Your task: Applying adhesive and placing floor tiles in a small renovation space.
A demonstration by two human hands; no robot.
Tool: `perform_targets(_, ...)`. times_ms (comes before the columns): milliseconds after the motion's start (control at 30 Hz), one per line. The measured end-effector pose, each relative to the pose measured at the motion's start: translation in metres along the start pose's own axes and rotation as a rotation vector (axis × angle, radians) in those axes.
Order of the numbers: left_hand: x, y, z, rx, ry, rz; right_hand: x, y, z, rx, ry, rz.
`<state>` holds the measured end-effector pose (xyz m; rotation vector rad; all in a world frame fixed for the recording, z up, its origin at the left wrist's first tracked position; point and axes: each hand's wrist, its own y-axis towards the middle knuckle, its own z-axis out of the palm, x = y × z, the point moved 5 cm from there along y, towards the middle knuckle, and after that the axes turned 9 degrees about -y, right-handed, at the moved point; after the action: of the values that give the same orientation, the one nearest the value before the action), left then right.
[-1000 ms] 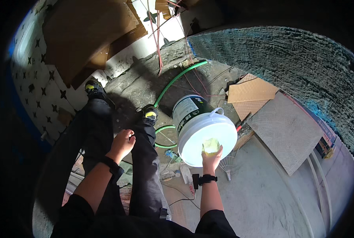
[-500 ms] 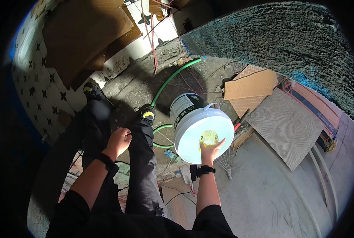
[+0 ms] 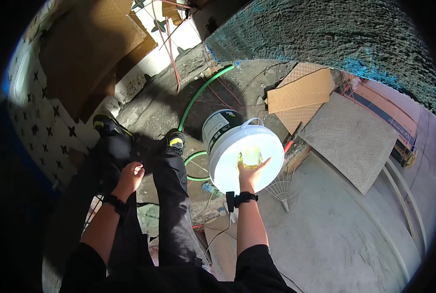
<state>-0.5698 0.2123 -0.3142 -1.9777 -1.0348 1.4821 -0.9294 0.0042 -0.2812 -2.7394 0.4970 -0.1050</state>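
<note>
A bucket (image 3: pixel 220 131) with a dark, labelled side and a white rim leans toward me, right of my feet. Its round white top (image 3: pixel 223 176) is brightly lit; I cannot tell whether that is a lid or the pale inside. My right hand (image 3: pixel 249 178) is over this white face, thumb out to the right, fingers around a yellowish see-through thing (image 3: pixel 250 156) whose kind is unclear. My left hand (image 3: pixel 127 179) hangs above my legs with fingers curled in; whether anything small is inside them is hidden. Both wrists wear black bands.
A green hose (image 3: pixel 198 95) curves behind the bucket. A fan-shaped wire rake head (image 3: pixel 278 189) lies at its right. Beyond are cardboard pieces (image 3: pixel 301 95), a grey ridged tile (image 3: pixel 350 139) and a long box (image 3: pixel 381 110). More cardboard (image 3: pixel 86 49) covers patterned tiles on the left.
The whole view has shifted, so most things sit slightly further left and higher. My left hand has moved a little left. My right hand stays at the bucket with the yellowish thing.
</note>
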Motion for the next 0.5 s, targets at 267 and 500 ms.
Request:
perform_targets(267,0.028,0.003,-0.021,-0.023,0.056,0.038,0.018,-0.007,-0.021,-0.152,0.788,0.126)
perform_targets(500,0.017,0.004,-0.019,-0.012,0.019,0.027,0.008,-0.019,-0.039,-0.184,0.991,0.076)
